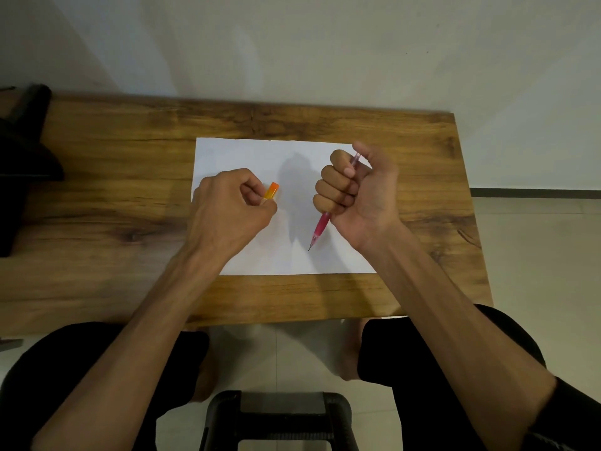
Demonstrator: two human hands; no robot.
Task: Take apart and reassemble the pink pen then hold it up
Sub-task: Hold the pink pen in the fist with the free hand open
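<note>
— Nearest the lens sits a dark stool [278,418], low in the picture, between the person's knees in black trousers. Beyond it, what do you see?

— Two bare forearms reach up over the near edge of a wooden worktop [97,177]. A white sheet of paper [260,154] lies on it, squarish to the edges, with a strip of bare wood along its near side and a wider strip along its far side.

— How much room round the sheet?

— Plenty of wood to the left. To the right the worktop ends not far past the paper, with pale floor beyond that edge. A dark object [22,151] sits at the far left.

— And the pink pen [322,224]?

— It is in the right hand [354,190], whose fingers are curled round the barrel in a fist, above the right part of the sheet. Its long axis runs steeply, leaning a little: the dark tip points down and toward the person, close over the paper, whether touching I cannot tell. The paler top end sticks out of the fist by the thumb, pointing away and slightly right.

— The other hand?

— The left hand [234,206] is over the left part of the sheet, well apart from the pen, fingers curled, pinching a small orange cap [271,191] that juts out toward the right.
</note>
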